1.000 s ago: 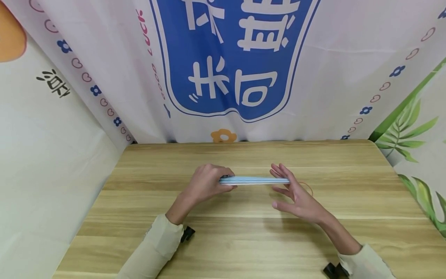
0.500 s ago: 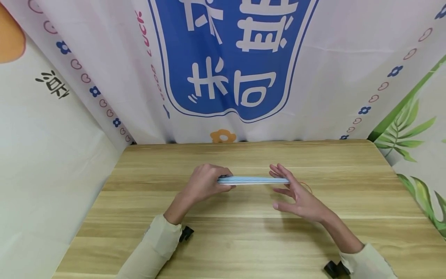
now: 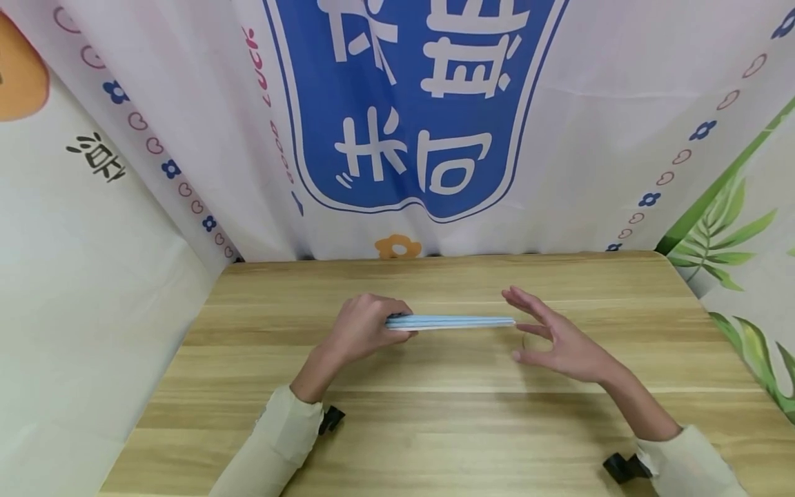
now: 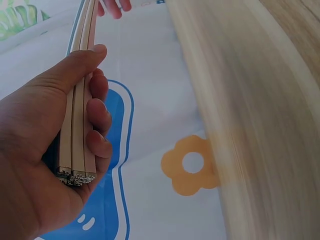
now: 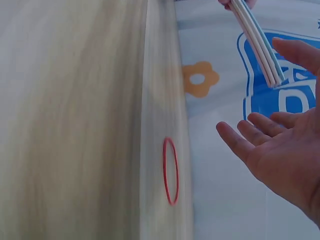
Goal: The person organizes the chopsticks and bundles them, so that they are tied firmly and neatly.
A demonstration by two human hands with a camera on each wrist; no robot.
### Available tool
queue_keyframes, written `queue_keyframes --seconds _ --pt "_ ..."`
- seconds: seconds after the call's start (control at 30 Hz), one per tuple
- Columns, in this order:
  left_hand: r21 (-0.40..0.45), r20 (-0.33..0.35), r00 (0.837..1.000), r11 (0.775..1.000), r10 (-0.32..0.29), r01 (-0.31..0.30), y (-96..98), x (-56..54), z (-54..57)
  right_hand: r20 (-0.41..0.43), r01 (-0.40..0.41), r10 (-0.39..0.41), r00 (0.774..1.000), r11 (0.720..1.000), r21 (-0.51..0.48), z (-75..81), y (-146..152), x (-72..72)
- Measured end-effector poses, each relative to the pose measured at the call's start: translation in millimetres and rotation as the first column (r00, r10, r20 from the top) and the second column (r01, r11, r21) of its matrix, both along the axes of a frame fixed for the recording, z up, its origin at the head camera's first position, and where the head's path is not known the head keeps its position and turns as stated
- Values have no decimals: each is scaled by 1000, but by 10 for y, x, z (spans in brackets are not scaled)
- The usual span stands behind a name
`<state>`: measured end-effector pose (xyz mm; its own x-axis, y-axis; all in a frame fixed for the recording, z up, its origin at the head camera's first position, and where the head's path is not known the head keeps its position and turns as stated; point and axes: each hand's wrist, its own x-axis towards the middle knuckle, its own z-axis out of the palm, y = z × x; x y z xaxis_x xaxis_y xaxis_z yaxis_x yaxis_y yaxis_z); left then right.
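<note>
My left hand (image 3: 360, 326) grips one end of a bundle of long thin sticks (image 3: 459, 322), light blue on top and whitish below. In the left wrist view the thumb lies across the sticks (image 4: 78, 125), and the fingers curl round from the other side. Their squared, rough-looking ends show below the grip. The bundle points level to the right above the table. At its free right end, my right hand (image 3: 568, 348) is spread with the thumb apart. A thin red rubber band (image 5: 170, 171) lies on the table near that hand, partly hidden by it in the head view.
The wooden table (image 3: 397, 428) has its back edge against a white curtain (image 3: 596, 152) with a blue printed panel. A pale wall sheet (image 3: 87, 276) hangs at the left, and a leaf-printed sheet (image 3: 739, 228) at the right.
My right hand has moved right, off the end of the bundle, its thumb and fingers apart. My left hand keeps its grip, the bundle almost still.
</note>
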<state>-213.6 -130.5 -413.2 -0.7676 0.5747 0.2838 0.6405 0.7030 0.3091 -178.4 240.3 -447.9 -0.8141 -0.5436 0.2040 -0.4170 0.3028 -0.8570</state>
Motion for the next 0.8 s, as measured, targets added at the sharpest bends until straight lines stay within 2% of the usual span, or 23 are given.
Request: queue_keyframes --seconds 0.23,0.47,0.8 --pt "-3 -9 1000 1000 13 -13 -17 0 16 12 89 -91 996 987 135 42 197 -57" --pt "-11 -24 1000 1000 4 -4 -27 -1 19 -62 108 -97 993 972 207 -39 339 -104" --pt "-19 -10 1000 1000 -14 14 -30 -7 0 -96 128 -104 990 944 303 -159 436 -202"
